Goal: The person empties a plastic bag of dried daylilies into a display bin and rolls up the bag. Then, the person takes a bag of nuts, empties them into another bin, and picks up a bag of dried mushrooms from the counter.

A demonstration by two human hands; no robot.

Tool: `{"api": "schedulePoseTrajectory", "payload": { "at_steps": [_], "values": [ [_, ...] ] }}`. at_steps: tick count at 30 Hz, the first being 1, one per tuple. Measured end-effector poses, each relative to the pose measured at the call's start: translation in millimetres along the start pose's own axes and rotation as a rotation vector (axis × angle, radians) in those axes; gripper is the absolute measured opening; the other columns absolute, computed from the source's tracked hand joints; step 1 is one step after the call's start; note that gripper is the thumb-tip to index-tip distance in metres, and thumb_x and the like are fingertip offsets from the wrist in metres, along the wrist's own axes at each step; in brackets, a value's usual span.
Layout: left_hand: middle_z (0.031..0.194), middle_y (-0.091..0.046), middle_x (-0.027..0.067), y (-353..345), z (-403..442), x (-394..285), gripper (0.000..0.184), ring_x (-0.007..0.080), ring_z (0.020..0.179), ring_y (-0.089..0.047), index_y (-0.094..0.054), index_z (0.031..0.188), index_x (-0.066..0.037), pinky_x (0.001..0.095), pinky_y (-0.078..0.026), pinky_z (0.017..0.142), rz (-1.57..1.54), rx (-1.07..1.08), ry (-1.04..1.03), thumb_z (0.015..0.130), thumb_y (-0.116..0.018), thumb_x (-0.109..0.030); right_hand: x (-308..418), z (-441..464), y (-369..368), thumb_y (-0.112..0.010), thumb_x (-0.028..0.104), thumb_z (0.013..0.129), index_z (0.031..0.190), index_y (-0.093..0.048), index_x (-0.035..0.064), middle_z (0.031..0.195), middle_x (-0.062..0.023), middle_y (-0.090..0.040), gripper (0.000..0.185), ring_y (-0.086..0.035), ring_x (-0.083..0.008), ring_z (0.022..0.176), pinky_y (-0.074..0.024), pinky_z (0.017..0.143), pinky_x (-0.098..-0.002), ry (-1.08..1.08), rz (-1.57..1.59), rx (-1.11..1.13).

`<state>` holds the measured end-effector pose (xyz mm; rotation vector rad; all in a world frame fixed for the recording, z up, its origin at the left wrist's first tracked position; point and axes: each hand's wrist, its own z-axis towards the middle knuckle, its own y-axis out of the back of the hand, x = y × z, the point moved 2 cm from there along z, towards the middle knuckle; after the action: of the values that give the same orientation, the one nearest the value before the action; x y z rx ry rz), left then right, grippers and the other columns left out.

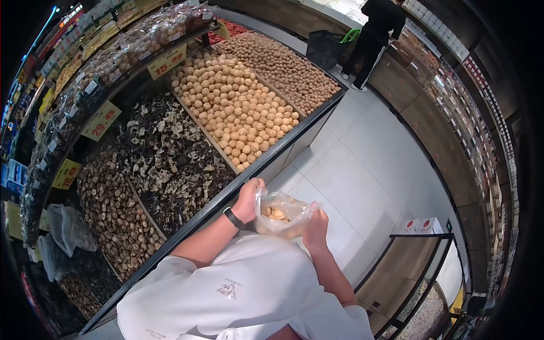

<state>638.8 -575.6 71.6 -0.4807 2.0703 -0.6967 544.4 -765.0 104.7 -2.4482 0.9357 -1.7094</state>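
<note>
Between my two hands hangs a clear plastic bag (285, 224), its mouth spread apart. Several pale yellowish, rounded pieces (274, 213) lie inside it; their kind is hard to make out. My left hand (249, 199), with a dark watch on the wrist, grips the bag's left edge close to the bin's front rim. Fingers of my right hand (316, 228) are closed on the opposite edge, over the floor. Just beyond my left hand is a bin compartment of walnuts (238, 107), beside one of dried black fungus (170, 153).
Dried mushrooms (116, 209) and smaller brown nuts (283, 62) fill other compartments. A dark rim (266, 164) edges the bin. Price signs (102, 120) hang along the shelf. A person in dark clothes (377, 39) stands near a basket (326, 48). A display case (408, 272) stands at right.
</note>
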Motion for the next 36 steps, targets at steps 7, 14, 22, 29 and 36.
{"api": "schedulePoseTrajectory", "payload": {
  "at_steps": [7,14,22,29,36],
  "values": [
    [0.063,-0.041,-0.0003,-11.4,56.5,-77.6,0.025,0.0134,0.062,-0.041,-0.046,0.07,-0.012,0.0285,-0.034,0.058,-0.009,-0.079,-0.06,0.094,-0.041,-0.019,18.5,90.7,-58.2,-0.053,0.031,0.1,0.099,-0.058,0.0,0.097,-0.008,-0.062,0.031,-0.06,-0.0164,0.091,-0.0495,0.084,-0.0334,-0.038,-0.022,0.02],
    [0.066,-0.044,-0.0003,-8.6,88.2,-137.9,0.024,0.013,0.062,-0.043,-0.048,0.071,-0.012,0.028,-0.038,0.061,-0.192,-0.197,-0.261,0.093,-0.041,-0.015,52.4,165.7,-116.0,-0.054,0.03,0.1,0.109,-0.057,-0.001,0.106,-0.0098,-0.063,0.033,-0.06,-0.0187,0.097,-0.0488,0.09,-0.0347,-0.178,0.001,0.279],
    [0.063,-0.043,-0.0018,-10.4,123.7,-165.3,0.024,0.0116,0.06,-0.041,-0.046,0.068,-0.013,0.0269,-0.034,0.057,-0.286,-0.425,-0.492,0.092,-0.044,-0.017,75.0,244.8,-169.6,-0.05,0.023,0.101,0.11,-0.06,-0.0009,0.105,-0.0065,-0.062,0.028,-0.058,-0.0135,0.093,-0.0468,0.083,-0.0301,-0.335,0.018,0.491],
    [0.063,-0.042,-0.0028,-35.8,152.3,-178.2,0.025,0.0096,0.059,-0.04,-0.044,0.07,-0.014,0.0255,-0.036,0.054,-0.275,-0.581,-0.597,0.094,-0.04,-0.016,94.9,307.5,-185.1,-0.046,0.019,0.102,0.11,-0.059,0.0016,0.109,-0.0065,-0.062,0.023,-0.058,-0.0154,0.1,-0.0467,0.089,-0.0318,-0.501,-0.088,0.641],
    [0.066,-0.045,-0.0033,-17.2,180.2,-179.3,0.025,0.0108,0.062,-0.046,-0.048,0.072,-0.013,0.0267,-0.039,0.056,-0.355,-0.69,-0.706,0.096,-0.044,-0.021,86.1,341.5,-198.4,-0.044,0.019,0.102,0.11,-0.058,0.0009,0.106,-0.0063,-0.062,0.025,-0.057,-0.0146,0.097,-0.046,0.086,-0.0299,-0.546,-0.042,0.717]
  ]
}}
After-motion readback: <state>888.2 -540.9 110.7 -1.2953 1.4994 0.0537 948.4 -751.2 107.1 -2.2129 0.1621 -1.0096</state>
